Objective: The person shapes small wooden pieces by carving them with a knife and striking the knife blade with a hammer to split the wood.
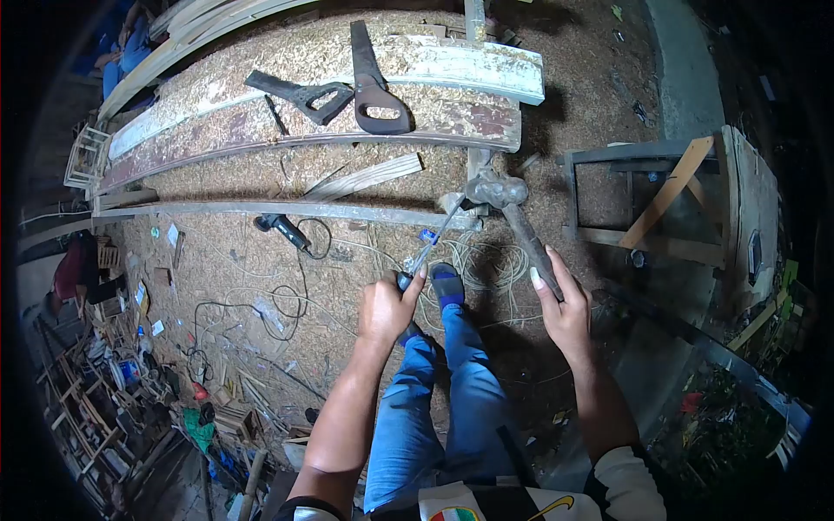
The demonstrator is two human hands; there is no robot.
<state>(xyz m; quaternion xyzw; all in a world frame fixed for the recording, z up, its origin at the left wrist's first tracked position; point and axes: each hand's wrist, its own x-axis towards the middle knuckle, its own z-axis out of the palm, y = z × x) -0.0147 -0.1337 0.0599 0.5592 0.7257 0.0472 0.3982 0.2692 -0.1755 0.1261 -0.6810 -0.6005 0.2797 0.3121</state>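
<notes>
Shavings-strewn floor (200,269), two handsaws (382,111) laid on planks (486,126), a hammer (523,229) gripped by its handle in the right hand (566,311), a slim-shafted tool (423,258) clenched in the left hand (382,311), its tip near the hammer's head.

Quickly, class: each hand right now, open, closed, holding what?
Left hand: closed, holding a thin metal tool by its dark handle.
Right hand: closed, holding a hammer by its handle.
</notes>
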